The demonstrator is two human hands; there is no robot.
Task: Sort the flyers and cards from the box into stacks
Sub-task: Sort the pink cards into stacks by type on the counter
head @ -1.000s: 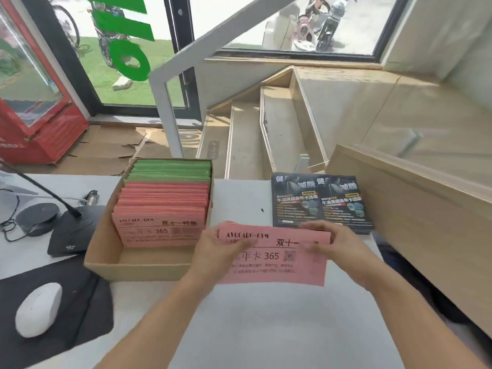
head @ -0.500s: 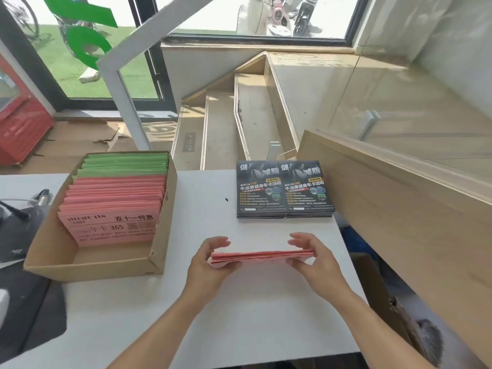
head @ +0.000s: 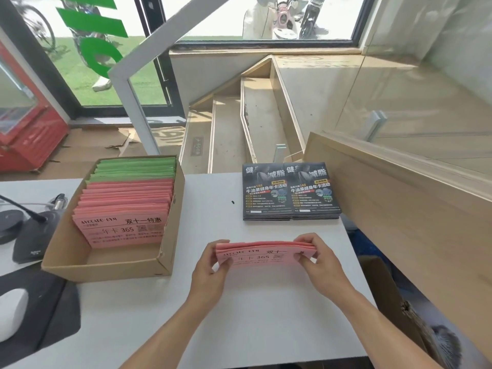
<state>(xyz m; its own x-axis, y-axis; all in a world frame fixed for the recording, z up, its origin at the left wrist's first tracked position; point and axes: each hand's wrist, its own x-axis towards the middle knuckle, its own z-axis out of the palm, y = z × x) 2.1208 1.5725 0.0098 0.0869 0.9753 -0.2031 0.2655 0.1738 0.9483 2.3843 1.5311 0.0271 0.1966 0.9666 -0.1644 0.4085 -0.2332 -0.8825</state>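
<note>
Right now: I am looking down from the head camera at a white tabletop [head: 261,315] with both bare forearms reaching in.
Left hand: my left hand [head: 210,272] pinches the left end of a small bundle of pink cards [head: 262,253], thumb on the near face, fingers curled behind.
Right hand: my right hand [head: 319,259] pinches the right end of that bundle the same way.
Pink bundle: held just above the table, near its middle, tilted so the printed face shows; I can read "365" on it.
Cardboard box [head: 165,251]: open-topped, on the table to the left, well apart from my hands.
Box contents: pink cards in the box [head: 125,209] stand in rows toward the front, green cards [head: 135,167] stand behind them.
Dark flyers [head: 290,191]: two side-by-side stacks, lying flat near the table's far edge, beyond my hands.
Left edge: a black mouse pad [head: 50,312] with a white mouse [head: 10,312], and a black microphone base [head: 32,241].
Room: wooden stairs [head: 255,121] descend past the table; a wooden panel [head: 399,209] rises on the right; big windows show grass and parked scooters; a red cabinet [head: 29,134] stands far left.
</note>
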